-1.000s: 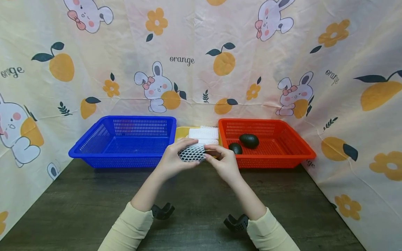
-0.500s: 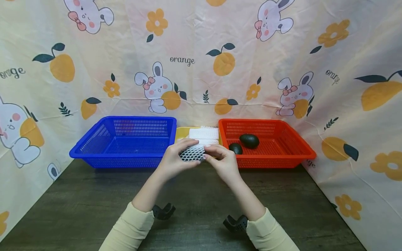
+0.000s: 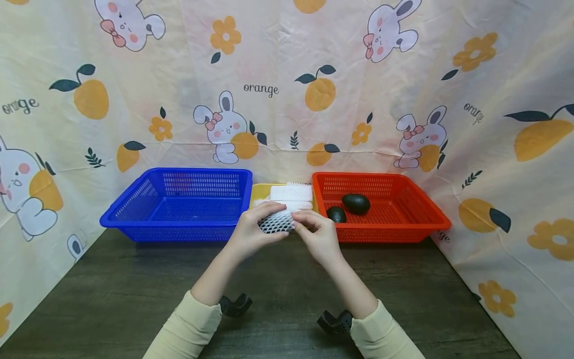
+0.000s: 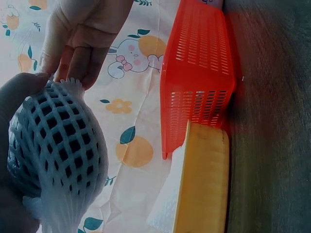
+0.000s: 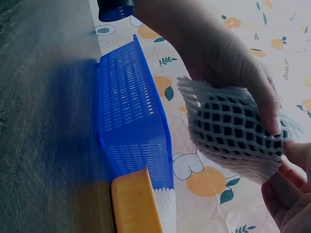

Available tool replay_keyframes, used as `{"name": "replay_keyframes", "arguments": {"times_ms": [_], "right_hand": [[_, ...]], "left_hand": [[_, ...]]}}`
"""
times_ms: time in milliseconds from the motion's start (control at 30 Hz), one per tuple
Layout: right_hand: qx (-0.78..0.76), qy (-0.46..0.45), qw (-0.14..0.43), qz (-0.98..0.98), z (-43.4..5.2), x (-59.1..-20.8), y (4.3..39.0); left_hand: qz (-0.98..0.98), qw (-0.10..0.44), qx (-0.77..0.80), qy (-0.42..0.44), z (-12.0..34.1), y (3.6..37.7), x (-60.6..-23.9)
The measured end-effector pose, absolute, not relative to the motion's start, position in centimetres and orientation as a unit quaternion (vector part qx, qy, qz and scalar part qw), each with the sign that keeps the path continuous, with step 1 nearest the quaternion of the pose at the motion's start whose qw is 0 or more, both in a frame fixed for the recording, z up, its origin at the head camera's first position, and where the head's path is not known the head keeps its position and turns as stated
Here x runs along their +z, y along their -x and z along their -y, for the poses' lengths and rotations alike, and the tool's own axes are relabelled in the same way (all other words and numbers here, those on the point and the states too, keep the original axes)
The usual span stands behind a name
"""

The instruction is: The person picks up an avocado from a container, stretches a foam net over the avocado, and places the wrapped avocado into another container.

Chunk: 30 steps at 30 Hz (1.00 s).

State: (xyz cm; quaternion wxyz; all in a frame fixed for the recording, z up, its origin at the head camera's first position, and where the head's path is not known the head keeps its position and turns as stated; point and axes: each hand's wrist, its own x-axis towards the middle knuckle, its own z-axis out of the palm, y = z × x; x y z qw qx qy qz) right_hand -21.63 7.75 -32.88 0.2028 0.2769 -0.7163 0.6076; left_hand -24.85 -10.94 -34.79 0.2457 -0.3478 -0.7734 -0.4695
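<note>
Fingers and thumb of the left hand curl round the white foam net, and something dark and rounded shows through its mesh, probably an avocado like the 2 avocados in the red basket! Over at the near-right end, the right hand pinches the gathered edge between thumb and fingertips. The bundle is up above the dark table, just in front of the yellow tray, with the blue basket off to the left. Watch that edge: pull too hard and, I'd judge, the soft strands could tear or the net could slip off crooked. The left grip is the other worry; squeeze a smooth load unevenly and it might shoot out of the looser end, straight down.
</note>
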Motion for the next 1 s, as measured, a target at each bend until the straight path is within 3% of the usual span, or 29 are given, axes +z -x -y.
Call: {"name": "replay_keyframes", "arguments": {"times_ms": [767,1000], "right_hand": [[0.591,-0.291,0.189,0.728,-7.8,-32.4,21.6],[0.63,-0.282,0.205,0.695,-7.9,-32.8,21.7]], "left_hand": [[0.764,0.257,-0.48,0.346,11.0,24.8,-34.5],[0.776,0.254,-0.478,0.325,10.7,22.3,-32.2]]}}
